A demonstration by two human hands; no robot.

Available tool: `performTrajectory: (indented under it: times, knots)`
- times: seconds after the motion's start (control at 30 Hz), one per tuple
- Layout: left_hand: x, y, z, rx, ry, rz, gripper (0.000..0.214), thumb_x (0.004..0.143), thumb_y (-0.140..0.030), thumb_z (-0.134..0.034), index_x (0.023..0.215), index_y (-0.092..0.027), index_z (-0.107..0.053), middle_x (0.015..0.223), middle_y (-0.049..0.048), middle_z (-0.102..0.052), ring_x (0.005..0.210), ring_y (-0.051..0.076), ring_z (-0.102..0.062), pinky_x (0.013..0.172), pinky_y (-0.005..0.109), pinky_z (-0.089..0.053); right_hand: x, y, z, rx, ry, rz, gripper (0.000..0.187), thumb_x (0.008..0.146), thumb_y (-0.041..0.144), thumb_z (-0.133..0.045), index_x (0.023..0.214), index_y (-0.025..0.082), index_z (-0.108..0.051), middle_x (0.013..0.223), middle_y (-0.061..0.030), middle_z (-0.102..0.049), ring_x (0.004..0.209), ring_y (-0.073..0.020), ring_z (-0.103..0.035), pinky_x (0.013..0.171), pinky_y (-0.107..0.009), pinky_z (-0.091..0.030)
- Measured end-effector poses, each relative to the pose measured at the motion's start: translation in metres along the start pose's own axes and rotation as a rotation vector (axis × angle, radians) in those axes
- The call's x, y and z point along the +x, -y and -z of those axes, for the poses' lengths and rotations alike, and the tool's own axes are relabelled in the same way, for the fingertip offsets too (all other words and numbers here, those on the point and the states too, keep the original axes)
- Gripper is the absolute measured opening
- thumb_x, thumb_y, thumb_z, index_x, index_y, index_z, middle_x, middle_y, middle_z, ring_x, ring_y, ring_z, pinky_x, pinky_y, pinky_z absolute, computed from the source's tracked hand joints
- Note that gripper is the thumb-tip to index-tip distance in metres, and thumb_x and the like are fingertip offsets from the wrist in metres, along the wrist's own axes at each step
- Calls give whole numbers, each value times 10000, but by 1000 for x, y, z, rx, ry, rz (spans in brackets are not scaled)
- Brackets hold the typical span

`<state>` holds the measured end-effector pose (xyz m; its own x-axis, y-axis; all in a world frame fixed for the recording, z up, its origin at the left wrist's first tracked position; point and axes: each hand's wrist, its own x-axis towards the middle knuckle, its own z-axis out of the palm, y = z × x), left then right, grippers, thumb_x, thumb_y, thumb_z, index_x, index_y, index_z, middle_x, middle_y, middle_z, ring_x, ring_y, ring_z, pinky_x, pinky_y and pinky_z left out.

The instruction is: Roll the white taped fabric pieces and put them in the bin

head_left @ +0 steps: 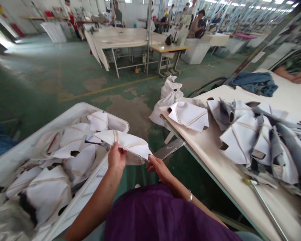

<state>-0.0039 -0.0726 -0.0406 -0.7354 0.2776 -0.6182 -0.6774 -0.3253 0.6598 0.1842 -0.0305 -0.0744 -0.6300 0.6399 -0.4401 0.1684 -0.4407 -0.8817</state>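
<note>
Between my hands hangs a white sewn fabric piece (132, 142) with beige tape seams and a grey underside, in front of my body. My left hand (116, 156) pinches its near edge by a tape strip, close to the rim of the white plastic bin (82, 107). At the piece's right corner, my right hand (157, 166) grips the edge between thumb and fingers. Similar white pieces (50, 190) lie heaped in the bin on the left. Another such piece (190, 115) rests flat on the corner of the table at the right.
On the cream-covered table (205, 157) are a pile of white and grey pieces (243, 137), a metal rod (268, 207) and blue cloth (253, 83). A tied white sack (165, 100) stands on the floor beyond. A person's arm (288, 74) rests at the far right.
</note>
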Motion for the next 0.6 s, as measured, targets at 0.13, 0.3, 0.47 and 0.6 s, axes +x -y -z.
performTrajectory:
  times: [0.13, 0.3, 0.47, 0.6]
  knots:
    - [1, -7, 22, 21, 17, 14, 36, 869, -188, -570, 856, -157, -581, 685, -30, -578, 529, 46, -527, 472, 133, -417, 5, -4, -32, 218, 71, 27, 439, 701, 584, -704, 786, 156, -661, 678, -4, -592, 630, -116, -525, 627, -251, -447]
    - [28, -32, 84, 314, 70, -171, 354, 823, -391, -636, 1113, -211, -542, 1071, 50, -603, 824, 110, -601, 660, 209, -491, 17, 4, -50, 289, -125, 40, 459, 691, 601, -699, 652, 156, -593, 510, 36, -490, 496, -84, -414, 525, -233, -346]
    - [72, -57, 149, 853, -126, -714, 416, 747, -432, -649, 1085, -203, -571, 1202, 100, -531, 1126, 242, -508, 989, 416, -424, 23, 11, -52, 301, -55, 1, 443, 676, 580, -728, 673, 156, -600, 489, 43, -475, 470, -74, -394, 479, -219, -298]
    - [82, -76, 174, 1075, -96, -966, 321, 720, -452, -620, 887, -178, -602, 1060, 105, -581, 1092, 270, -518, 1007, 433, -399, 28, 12, -58, 270, -16, -19, 435, 681, 579, -725, 710, 159, -617, 500, 43, -477, 466, -77, -396, 471, -217, -316]
